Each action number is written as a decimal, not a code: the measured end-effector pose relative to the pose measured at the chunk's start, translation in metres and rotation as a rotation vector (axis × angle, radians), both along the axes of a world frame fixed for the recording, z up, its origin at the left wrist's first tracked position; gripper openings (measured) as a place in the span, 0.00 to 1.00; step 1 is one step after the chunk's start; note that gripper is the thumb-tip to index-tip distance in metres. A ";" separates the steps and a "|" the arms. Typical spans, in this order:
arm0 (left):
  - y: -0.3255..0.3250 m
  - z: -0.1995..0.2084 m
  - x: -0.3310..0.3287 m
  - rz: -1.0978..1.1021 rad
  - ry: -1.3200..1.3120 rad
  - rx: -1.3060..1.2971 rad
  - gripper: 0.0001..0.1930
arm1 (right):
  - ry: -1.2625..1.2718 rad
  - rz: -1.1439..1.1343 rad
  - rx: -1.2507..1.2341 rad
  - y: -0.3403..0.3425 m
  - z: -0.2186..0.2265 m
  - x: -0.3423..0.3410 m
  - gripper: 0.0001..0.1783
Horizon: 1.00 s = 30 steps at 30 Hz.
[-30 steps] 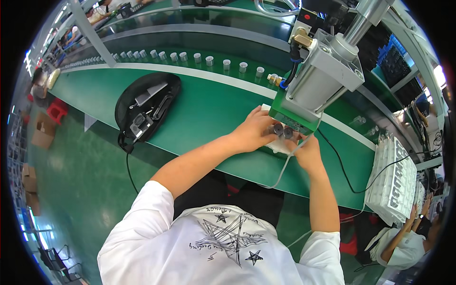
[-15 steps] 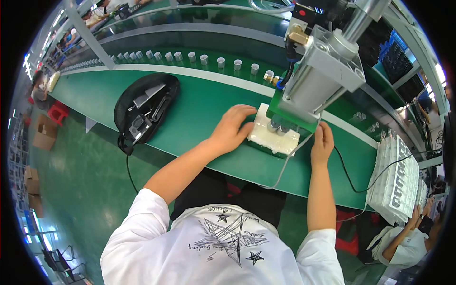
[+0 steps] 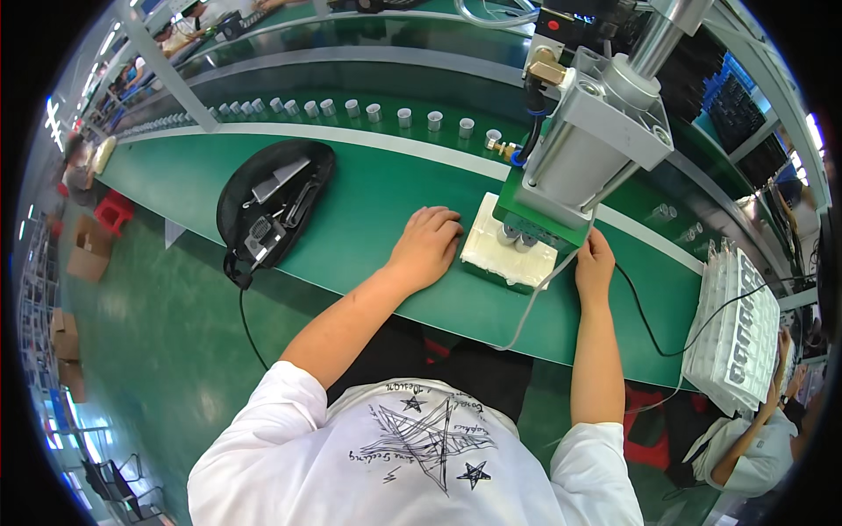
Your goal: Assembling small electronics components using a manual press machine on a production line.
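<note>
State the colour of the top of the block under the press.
The block's top is creamy white; it shows best in the head view.

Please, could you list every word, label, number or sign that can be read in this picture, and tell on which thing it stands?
White shirt: dark, sketchy lettering around stars, partly legible; I do not copy its words.
Green block of the press: small pale marks, too small to read.
Black unit with a red dot: no readable text.
I can make out no other text.
</note>
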State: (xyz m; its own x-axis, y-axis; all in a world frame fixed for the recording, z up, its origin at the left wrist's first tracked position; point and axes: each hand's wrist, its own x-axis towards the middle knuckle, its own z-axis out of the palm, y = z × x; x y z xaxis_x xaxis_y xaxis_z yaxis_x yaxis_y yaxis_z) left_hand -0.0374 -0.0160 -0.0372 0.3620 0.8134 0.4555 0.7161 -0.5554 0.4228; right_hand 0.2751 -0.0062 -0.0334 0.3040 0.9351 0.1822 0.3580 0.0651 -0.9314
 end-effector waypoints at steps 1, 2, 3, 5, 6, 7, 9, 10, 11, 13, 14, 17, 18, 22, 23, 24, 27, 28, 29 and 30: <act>-0.001 0.001 0.001 -0.005 -0.006 -0.007 0.09 | -0.038 0.001 -0.002 -0.002 0.001 0.000 0.10; -0.001 0.001 0.000 -0.003 -0.006 -0.010 0.09 | -0.076 0.003 -0.003 -0.004 0.000 0.000 0.10; -0.001 0.001 -0.001 -0.005 -0.008 -0.011 0.09 | -0.076 0.005 -0.007 -0.006 -0.002 0.000 0.10; -0.001 0.001 -0.001 -0.006 -0.011 -0.013 0.10 | -0.038 0.023 -0.068 -0.007 -0.005 -0.002 0.13; -0.001 0.001 -0.001 -0.004 -0.008 -0.009 0.10 | -0.038 0.023 -0.069 -0.007 -0.004 -0.003 0.13; -0.003 0.000 -0.001 -0.001 -0.005 -0.007 0.10 | -0.082 0.009 -0.027 -0.009 -0.003 -0.006 0.12; -0.002 0.002 -0.001 -0.010 -0.004 0.001 0.10 | -0.127 -0.005 0.013 -0.010 -0.002 -0.008 0.11; -0.002 0.004 -0.001 -0.017 -0.003 0.012 0.11 | -0.109 -0.008 0.011 -0.009 -0.001 -0.008 0.11; -0.002 0.003 -0.001 -0.016 -0.004 0.011 0.11 | -0.092 -0.011 0.011 -0.010 0.000 -0.008 0.11; 0.000 0.004 -0.001 -0.006 -0.110 -0.095 0.12 | -0.092 -0.022 0.037 -0.011 -0.005 -0.006 0.12; -0.001 0.007 0.000 -0.006 -0.113 -0.089 0.12 | -0.090 -0.035 0.065 -0.010 -0.006 -0.004 0.13; -0.002 0.023 0.001 0.041 -0.409 -0.282 0.16 | -0.223 0.049 0.268 -0.016 0.008 -0.011 0.19; -0.001 0.029 0.005 -0.035 -0.428 -0.266 0.18 | -0.222 0.052 0.271 -0.019 0.014 -0.019 0.19; 0.011 0.040 0.031 -0.245 -0.538 -0.413 0.23 | -0.172 0.246 0.156 -0.023 0.022 -0.047 0.25; 0.018 0.032 0.039 -0.328 -0.633 -0.402 0.23 | -0.030 0.283 -0.025 -0.023 0.024 -0.055 0.26; 0.020 0.030 0.039 -0.328 -0.633 -0.394 0.23 | 0.111 0.317 -0.206 -0.022 0.025 -0.058 0.27; 0.037 0.040 0.042 -0.214 -0.397 -0.228 0.21 | 0.072 0.278 0.016 -0.010 0.025 -0.037 0.22; 0.048 0.042 0.042 -0.225 -0.392 -0.223 0.21 | 0.056 0.249 0.119 -0.005 0.024 -0.024 0.20; 0.060 0.044 0.039 -0.125 -0.388 -0.234 0.21 | 0.088 0.221 0.167 0.007 0.028 -0.012 0.19; 0.073 0.046 0.039 -0.030 -0.381 -0.245 0.20 | 0.142 0.170 0.161 0.017 0.038 0.000 0.21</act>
